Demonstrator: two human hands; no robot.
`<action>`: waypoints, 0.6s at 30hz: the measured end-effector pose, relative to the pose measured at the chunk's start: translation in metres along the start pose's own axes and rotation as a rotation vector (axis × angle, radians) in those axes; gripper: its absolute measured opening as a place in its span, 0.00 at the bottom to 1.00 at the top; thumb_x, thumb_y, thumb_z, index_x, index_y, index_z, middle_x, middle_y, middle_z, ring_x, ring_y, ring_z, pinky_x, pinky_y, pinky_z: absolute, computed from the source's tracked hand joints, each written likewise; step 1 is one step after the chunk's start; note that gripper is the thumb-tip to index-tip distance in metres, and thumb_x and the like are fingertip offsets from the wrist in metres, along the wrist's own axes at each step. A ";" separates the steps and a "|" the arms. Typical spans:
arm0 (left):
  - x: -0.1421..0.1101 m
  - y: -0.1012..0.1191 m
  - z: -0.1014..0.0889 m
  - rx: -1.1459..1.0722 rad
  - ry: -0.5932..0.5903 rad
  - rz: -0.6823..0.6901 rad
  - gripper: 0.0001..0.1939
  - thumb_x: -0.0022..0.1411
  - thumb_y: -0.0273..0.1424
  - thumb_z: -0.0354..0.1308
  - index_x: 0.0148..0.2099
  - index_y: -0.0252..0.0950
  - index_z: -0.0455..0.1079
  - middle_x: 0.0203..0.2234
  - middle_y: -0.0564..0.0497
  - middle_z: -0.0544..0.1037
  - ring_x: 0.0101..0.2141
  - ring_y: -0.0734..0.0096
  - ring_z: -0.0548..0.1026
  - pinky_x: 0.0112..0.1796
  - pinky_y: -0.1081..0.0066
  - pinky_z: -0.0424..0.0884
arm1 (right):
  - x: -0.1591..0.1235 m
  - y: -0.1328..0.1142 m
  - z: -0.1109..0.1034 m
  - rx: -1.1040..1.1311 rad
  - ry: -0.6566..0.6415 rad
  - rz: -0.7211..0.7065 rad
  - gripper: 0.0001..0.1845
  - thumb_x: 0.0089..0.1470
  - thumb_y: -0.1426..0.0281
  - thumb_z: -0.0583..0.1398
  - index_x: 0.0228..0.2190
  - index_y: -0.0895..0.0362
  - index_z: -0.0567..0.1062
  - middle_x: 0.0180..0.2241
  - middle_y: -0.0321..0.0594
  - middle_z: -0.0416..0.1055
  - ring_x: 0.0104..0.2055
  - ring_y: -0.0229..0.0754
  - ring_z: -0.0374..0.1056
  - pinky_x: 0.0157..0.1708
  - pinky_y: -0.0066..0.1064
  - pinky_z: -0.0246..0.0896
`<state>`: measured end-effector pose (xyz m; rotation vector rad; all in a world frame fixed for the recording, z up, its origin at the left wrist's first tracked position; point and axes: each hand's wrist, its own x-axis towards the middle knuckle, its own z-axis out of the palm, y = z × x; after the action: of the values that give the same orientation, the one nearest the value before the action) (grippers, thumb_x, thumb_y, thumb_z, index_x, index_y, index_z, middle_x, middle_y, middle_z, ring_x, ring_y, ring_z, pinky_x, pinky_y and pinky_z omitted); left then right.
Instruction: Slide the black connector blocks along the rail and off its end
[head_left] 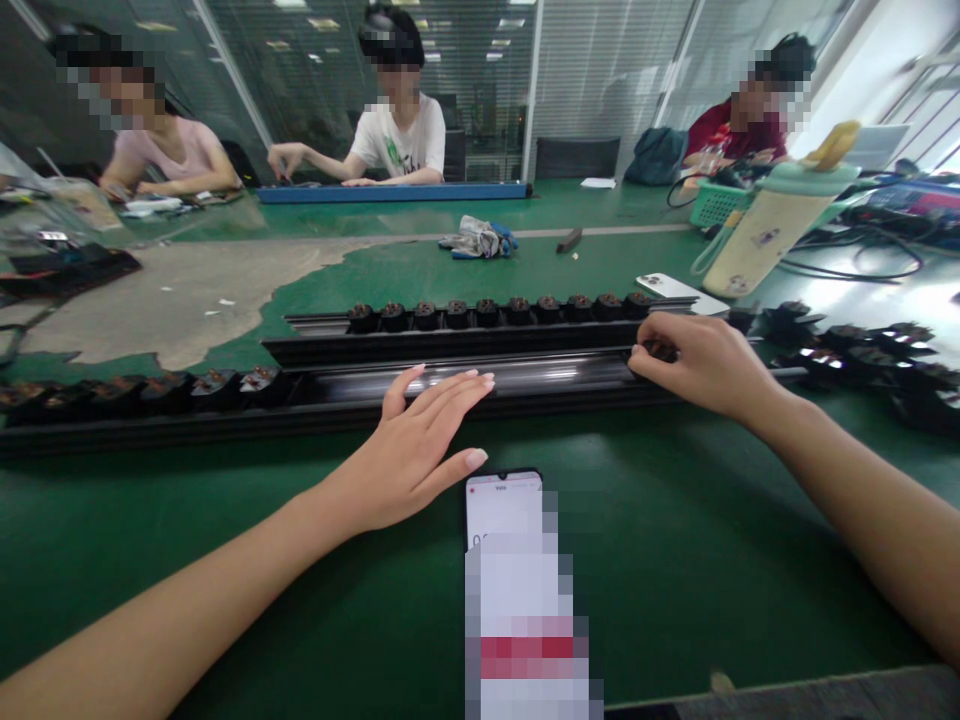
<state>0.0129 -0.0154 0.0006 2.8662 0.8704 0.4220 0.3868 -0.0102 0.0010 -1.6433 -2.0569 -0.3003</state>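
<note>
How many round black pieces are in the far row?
10 pieces, side by side in one line, from left of the picture's middle to just beyond the right hand, which may hide more.

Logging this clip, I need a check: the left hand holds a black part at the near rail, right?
Wrong hand: the head view shows the right hand holding the black part at the near rail; the left hand is open.
</note>
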 end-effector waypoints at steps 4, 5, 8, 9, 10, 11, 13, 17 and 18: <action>0.000 -0.001 0.001 0.000 0.005 0.002 0.32 0.77 0.48 0.38 0.75 0.38 0.48 0.71 0.43 0.60 0.70 0.55 0.57 0.70 0.49 0.32 | 0.000 0.000 -0.001 -0.016 0.009 -0.006 0.09 0.54 0.62 0.59 0.29 0.53 0.71 0.25 0.38 0.71 0.27 0.41 0.64 0.29 0.34 0.51; 0.000 -0.001 0.001 0.001 0.007 0.002 0.32 0.77 0.48 0.38 0.75 0.38 0.48 0.71 0.43 0.60 0.70 0.55 0.57 0.70 0.49 0.31 | 0.000 0.000 -0.001 -0.018 0.009 -0.003 0.09 0.54 0.62 0.59 0.29 0.54 0.71 0.25 0.38 0.70 0.27 0.40 0.63 0.29 0.34 0.51; 0.000 -0.002 0.002 0.005 0.006 0.005 0.32 0.77 0.48 0.38 0.75 0.38 0.48 0.71 0.43 0.60 0.70 0.56 0.57 0.70 0.50 0.31 | 0.000 0.001 -0.002 -0.021 -0.008 0.016 0.09 0.53 0.61 0.59 0.29 0.54 0.71 0.24 0.38 0.70 0.26 0.40 0.62 0.29 0.34 0.50; 0.000 -0.002 0.002 0.007 0.007 0.005 0.32 0.77 0.48 0.38 0.75 0.38 0.48 0.71 0.43 0.60 0.70 0.56 0.57 0.70 0.50 0.31 | 0.000 0.001 -0.002 -0.019 -0.015 0.023 0.09 0.53 0.61 0.59 0.29 0.54 0.71 0.24 0.38 0.70 0.27 0.40 0.62 0.29 0.34 0.50; 0.000 -0.002 0.003 0.010 0.009 0.006 0.32 0.77 0.48 0.38 0.75 0.38 0.48 0.71 0.43 0.60 0.70 0.56 0.57 0.70 0.50 0.31 | 0.001 0.000 -0.002 -0.015 -0.021 0.029 0.09 0.53 0.61 0.59 0.29 0.54 0.71 0.25 0.38 0.70 0.27 0.40 0.63 0.29 0.34 0.50; 0.000 -0.002 0.003 0.012 0.012 0.007 0.32 0.77 0.48 0.39 0.75 0.38 0.48 0.71 0.43 0.60 0.70 0.56 0.57 0.70 0.50 0.31 | 0.001 -0.001 -0.002 -0.011 -0.023 0.034 0.09 0.53 0.61 0.59 0.29 0.54 0.71 0.25 0.38 0.70 0.27 0.40 0.63 0.29 0.34 0.51; 0.000 -0.003 0.003 0.018 0.018 0.011 0.32 0.77 0.48 0.39 0.75 0.38 0.47 0.71 0.43 0.60 0.70 0.56 0.57 0.70 0.50 0.31 | 0.001 -0.002 -0.001 -0.006 -0.023 0.042 0.09 0.52 0.62 0.59 0.28 0.54 0.70 0.25 0.38 0.70 0.28 0.41 0.64 0.29 0.34 0.51; -0.001 -0.003 0.004 0.018 0.016 0.014 0.31 0.78 0.47 0.39 0.75 0.38 0.47 0.71 0.43 0.60 0.70 0.57 0.57 0.70 0.51 0.31 | 0.000 -0.001 0.000 -0.027 -0.023 0.048 0.07 0.52 0.63 0.59 0.28 0.53 0.70 0.25 0.38 0.70 0.27 0.41 0.63 0.29 0.34 0.50; -0.001 -0.002 0.004 0.012 0.015 0.013 0.31 0.78 0.47 0.39 0.75 0.38 0.47 0.71 0.43 0.60 0.70 0.57 0.57 0.70 0.51 0.31 | 0.000 0.001 -0.001 -0.035 -0.016 0.050 0.07 0.52 0.62 0.59 0.29 0.53 0.70 0.25 0.38 0.70 0.27 0.41 0.63 0.29 0.34 0.50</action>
<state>0.0121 -0.0140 -0.0035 2.8849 0.8594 0.4421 0.3875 -0.0107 0.0012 -1.7206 -2.0298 -0.3087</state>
